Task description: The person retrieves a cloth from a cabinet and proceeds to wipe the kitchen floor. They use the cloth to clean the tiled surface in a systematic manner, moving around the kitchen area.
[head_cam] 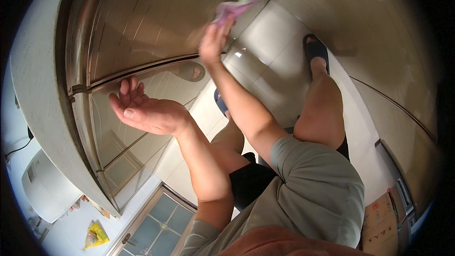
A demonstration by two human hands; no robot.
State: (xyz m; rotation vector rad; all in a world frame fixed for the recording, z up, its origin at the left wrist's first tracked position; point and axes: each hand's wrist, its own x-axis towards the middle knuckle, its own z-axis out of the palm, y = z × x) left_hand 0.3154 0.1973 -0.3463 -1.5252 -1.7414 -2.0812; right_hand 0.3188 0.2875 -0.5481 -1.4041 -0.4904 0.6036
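My right hand (215, 42), blurred, reaches up along the glossy brown cabinet door (149, 17) with a pink and pale green cloth (236, 5) at its fingertips. The cloth is spread over or just in front of the door; contact with the surface cannot be told. Beside a lower cabinet panel (121, 113), my left hand (151, 113) is turned palm up with curled, parted fingers and holds nothing. Its fingertips are close to the dark seam (142, 71) between two panels. A metal trim strip (80, 89) runs along the cabinet edge to the left.
Pale floor tiles (272, 42) lie between the cabinets and a second glossy cabinet front (384, 32) at right. A pale countertop (39, 113) curves along the left. Lower down are a glazed door (156, 224), a yellow bag (95, 236) and a cardboard box (380, 224).
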